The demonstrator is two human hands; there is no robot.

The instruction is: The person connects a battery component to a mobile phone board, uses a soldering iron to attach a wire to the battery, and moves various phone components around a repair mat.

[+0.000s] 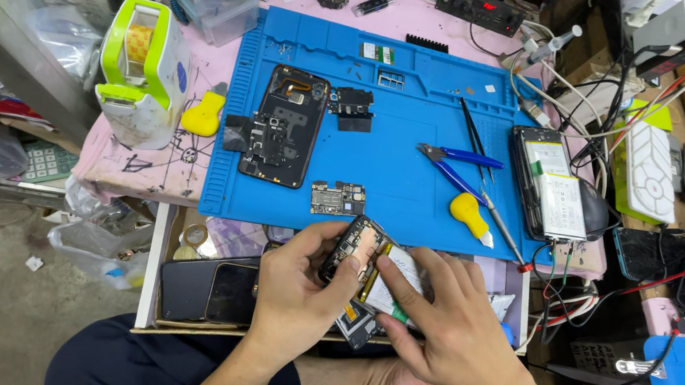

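Both my hands hold an opened phone [360, 249] with its white battery [401, 283] exposed, just in front of the blue work mat [402, 152]. My left hand [298, 289] grips the phone's left side and top end. My right hand [453, 324] holds the lower part, with its fingers pressing on the battery. On the mat lie another gutted phone body [282, 138], a small circuit board [338, 198], and a black bracket piece [354, 106].
Blue-handled pliers [453, 165], tweezers [474, 135] and a yellow-handled tool [471, 217] lie on the mat's right. A phone with a battery [550, 188] sits at the right edge. A green-white tape dispenser [142, 70] stands left. An open drawer holds dark phones [208, 288].
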